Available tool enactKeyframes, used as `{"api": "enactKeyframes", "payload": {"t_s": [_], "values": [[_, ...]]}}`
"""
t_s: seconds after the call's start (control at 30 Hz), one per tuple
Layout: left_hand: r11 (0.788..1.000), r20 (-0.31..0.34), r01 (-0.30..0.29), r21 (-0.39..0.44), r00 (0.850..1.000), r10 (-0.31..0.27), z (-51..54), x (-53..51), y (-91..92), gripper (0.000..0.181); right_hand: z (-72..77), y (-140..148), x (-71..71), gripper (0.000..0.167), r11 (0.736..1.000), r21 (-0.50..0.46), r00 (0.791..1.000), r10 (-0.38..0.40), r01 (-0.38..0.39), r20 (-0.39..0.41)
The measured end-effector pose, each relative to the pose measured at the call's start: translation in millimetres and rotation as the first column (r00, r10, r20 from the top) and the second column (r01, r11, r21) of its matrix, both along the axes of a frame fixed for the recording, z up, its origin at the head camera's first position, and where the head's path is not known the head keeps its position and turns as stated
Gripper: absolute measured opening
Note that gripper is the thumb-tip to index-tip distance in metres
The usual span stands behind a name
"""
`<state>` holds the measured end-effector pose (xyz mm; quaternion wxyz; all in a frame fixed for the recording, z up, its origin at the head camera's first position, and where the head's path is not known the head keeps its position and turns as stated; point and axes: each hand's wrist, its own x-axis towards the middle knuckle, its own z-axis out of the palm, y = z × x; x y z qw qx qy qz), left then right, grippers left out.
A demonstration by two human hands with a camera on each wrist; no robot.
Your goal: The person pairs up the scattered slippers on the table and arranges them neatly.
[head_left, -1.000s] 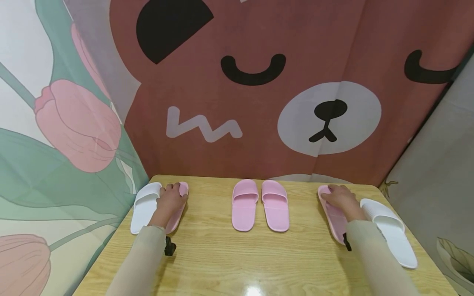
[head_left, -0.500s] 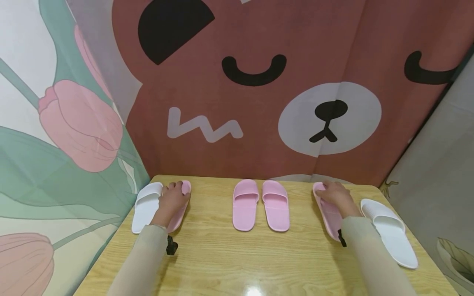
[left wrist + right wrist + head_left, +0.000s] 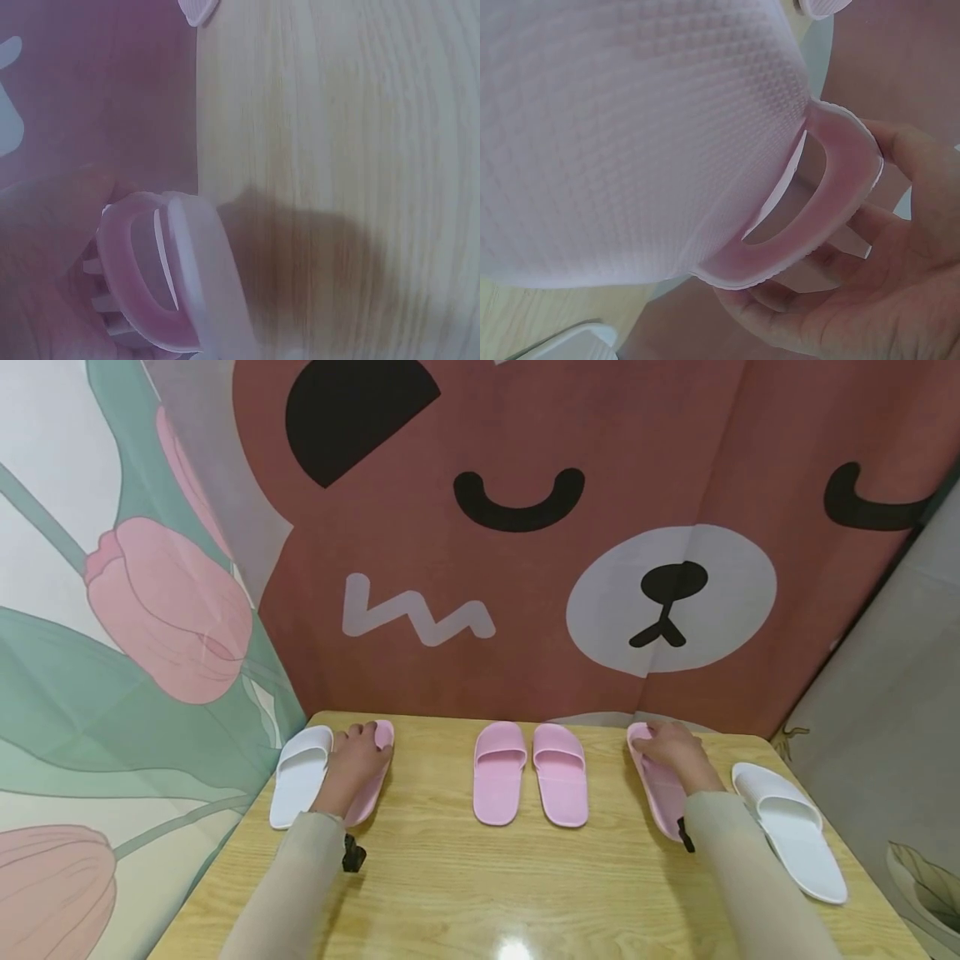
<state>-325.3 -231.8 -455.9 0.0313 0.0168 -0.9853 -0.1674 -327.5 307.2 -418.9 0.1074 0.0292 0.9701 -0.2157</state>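
Observation:
At the left of the head view, my left hand [image 3: 358,758] grips a pink slipper [image 3: 372,793] by its strap end, just right of a white slipper [image 3: 302,777]. Its strap [image 3: 142,277] lies against the curled fingers in the left wrist view. On the right, my right hand [image 3: 675,752] holds another pink slipper [image 3: 660,789] over its strap, left of a second white slipper [image 3: 795,835]. The right wrist view has that strap [image 3: 847,165] between thumb and fingers, with the textured sole [image 3: 630,135] tilted toward the camera.
Two more pink slippers, one [image 3: 498,777] beside the other [image 3: 561,777], lie side by side at the middle back of the wooden table [image 3: 480,893]. A brown bear-print curtain [image 3: 420,543] hangs behind the table, with a tulip-print one [image 3: 172,610] at the left.
My right hand has carried its pink slipper left, away from the white one. My left hand and its pink slipper have shifted slightly right. The head view has shifted a little.

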Motion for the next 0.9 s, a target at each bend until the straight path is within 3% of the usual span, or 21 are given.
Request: {"api": "enactKeyframes", "payload": {"t_s": [0.57, 0.9], "values": [[1.000, 0.033, 0.000, 0.024, 0.999, -0.001, 5.1, -3.1, 9.7, 0.072, 5.1, -24, -7.9, 0.078, 1.000, 0.004, 1.000, -0.004, 0.004, -0.021], [1.000, 0.009, -0.006, 0.026, 1.000, 0.006, 8.5, -4.4, 15.0, 0.070, 8.3, -41, -13.8, 0.074, 0.999, 0.035, 1.000, 0.007, -0.006, -0.028]]}}
